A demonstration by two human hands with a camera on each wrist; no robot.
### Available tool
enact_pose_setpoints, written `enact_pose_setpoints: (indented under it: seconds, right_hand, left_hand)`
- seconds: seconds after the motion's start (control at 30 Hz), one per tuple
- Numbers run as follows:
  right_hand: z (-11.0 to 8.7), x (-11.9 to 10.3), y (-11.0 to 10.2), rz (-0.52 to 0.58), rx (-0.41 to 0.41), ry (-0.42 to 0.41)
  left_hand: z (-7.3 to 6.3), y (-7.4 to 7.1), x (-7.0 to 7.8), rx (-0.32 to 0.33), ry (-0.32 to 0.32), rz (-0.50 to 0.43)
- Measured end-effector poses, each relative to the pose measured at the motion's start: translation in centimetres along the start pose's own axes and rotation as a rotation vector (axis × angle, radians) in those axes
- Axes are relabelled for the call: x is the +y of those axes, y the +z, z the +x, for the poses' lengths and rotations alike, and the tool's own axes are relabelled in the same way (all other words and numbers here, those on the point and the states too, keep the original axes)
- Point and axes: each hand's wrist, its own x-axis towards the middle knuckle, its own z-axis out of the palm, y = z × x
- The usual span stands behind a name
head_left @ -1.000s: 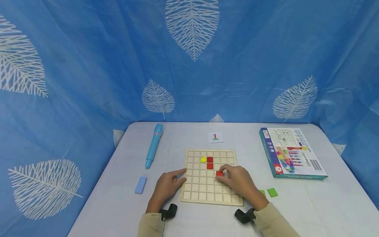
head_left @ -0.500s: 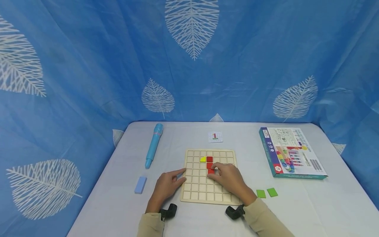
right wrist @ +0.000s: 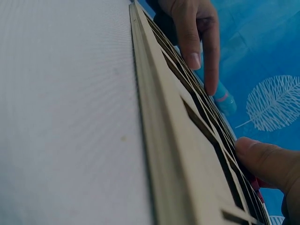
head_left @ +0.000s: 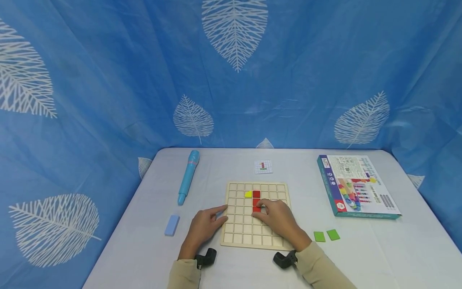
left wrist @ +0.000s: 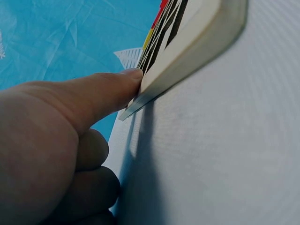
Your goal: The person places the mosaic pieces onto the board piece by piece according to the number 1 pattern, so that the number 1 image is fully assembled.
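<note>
The wooden grid board [head_left: 238, 240] lies flat on the table between both hands. My left hand [head_left: 203, 228] rests at its left edge, thumb and index finger extended against the rim; in the left wrist view the thumb [left wrist: 108, 91] presses there. My right hand [head_left: 282, 218] pinches a red square tile [head_left: 256, 209] between thumb and index finger at a cell of the board, partly hiding it. Directly above it in the same column sit two more red tiles [head_left: 256, 194]. A yellow tile [head_left: 248, 194] with a cut corner lies left of the topmost one.
Two green tiles [head_left: 319, 236] lie right of the board. Behind it is a small pattern card [head_left: 263, 166]. A blue toy microphone [head_left: 188, 178] and a light blue block [head_left: 171, 225] lie to the left. A flat box [head_left: 359, 186] stands at the back right.
My right hand has moved left across the board with the red tile, bringing it below the other two red ones. Both green tiles are now uncovered. The left hand stays at the edge.
</note>
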Motion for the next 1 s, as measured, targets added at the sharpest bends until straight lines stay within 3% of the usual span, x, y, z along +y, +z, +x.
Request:
enact_pose_setpoints:
  seconds: [1.0]
  right_hand:
    - [0.0, 0.05, -0.57, 0.047, -0.025, 0.032]
  left_hand:
    - [0.09, -0.47, 0.26, -0.009, 0.008, -0.005]
